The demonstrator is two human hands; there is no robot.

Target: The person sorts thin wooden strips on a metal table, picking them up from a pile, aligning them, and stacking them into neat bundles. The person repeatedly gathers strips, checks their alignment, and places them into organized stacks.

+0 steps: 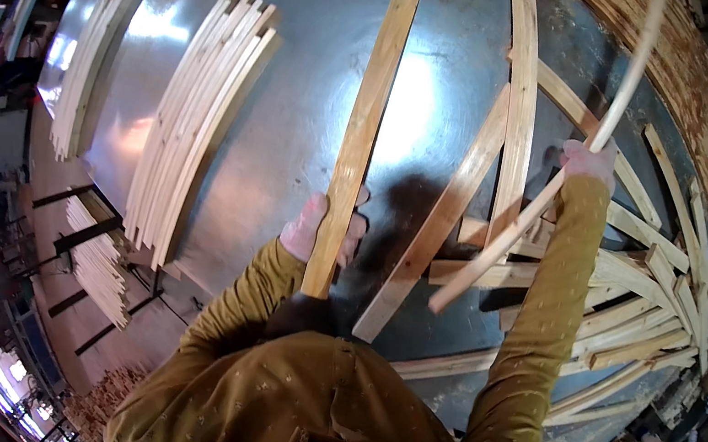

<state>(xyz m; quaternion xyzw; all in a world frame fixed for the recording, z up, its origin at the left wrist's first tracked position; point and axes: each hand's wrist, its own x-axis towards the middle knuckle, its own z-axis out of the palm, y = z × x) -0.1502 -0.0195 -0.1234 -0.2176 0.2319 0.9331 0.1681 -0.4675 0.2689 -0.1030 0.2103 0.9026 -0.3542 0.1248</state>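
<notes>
Left hand [322,227] is clamped around a flat wooden slat [362,130] lying on the metal table [296,119]. Right hand [588,158] grips a thin strip [554,183] raised off the table, above the loose slat pile [628,301]. Judgement: align each slat by its edges before stacking.

Garment: one long-sleeved top in mustard-yellow cloth, covering the torso and both arms down to the wrists. Fabric carries a sparse pattern of small pale flecks, visible on chest and sleeves alike. Cloth is soft and loose, with folds gathered across the chest and creases along the left sleeve [245,296]. The right sleeve [547,316] lies smoother and ends in a plain cuff at the wrist. The left hand [316,226] and right hand [588,158] are bare: no gloves, rings, watch or bands visible. No buttons or zip can be made out.
</notes>
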